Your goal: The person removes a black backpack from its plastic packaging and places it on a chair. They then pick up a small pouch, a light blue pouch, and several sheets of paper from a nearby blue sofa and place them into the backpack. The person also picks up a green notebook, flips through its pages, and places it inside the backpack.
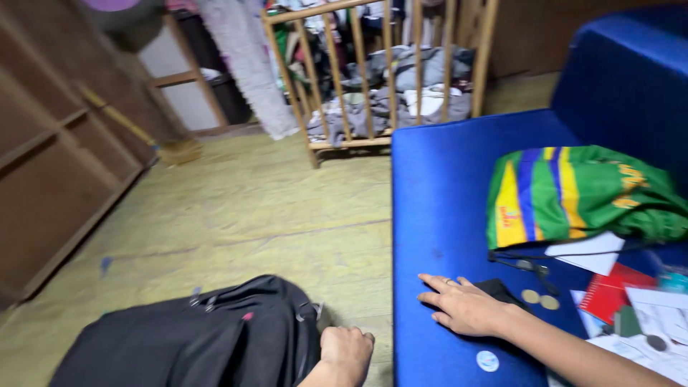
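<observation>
My left hand (346, 350) is at the bottom centre with its fingers curled shut, knuckles up, right beside a black backpack (208, 337) lying on the floor. Whether it grips part of the bag I cannot tell. My right hand (462, 304) lies flat, fingers apart, on a blue padded surface (437, 201), holding nothing. Its far side touches a small black wallet-like item (499, 289). Two coins (540, 299) lie just right of that.
A green, yellow and blue striped garment (573, 193), a black cord (545, 256), a red notebook (609, 292) and loose papers (659, 322) lie on the blue surface. A wooden crib (373, 72) full of clothes stands behind. Wooden shelving (50, 165) lines the left.
</observation>
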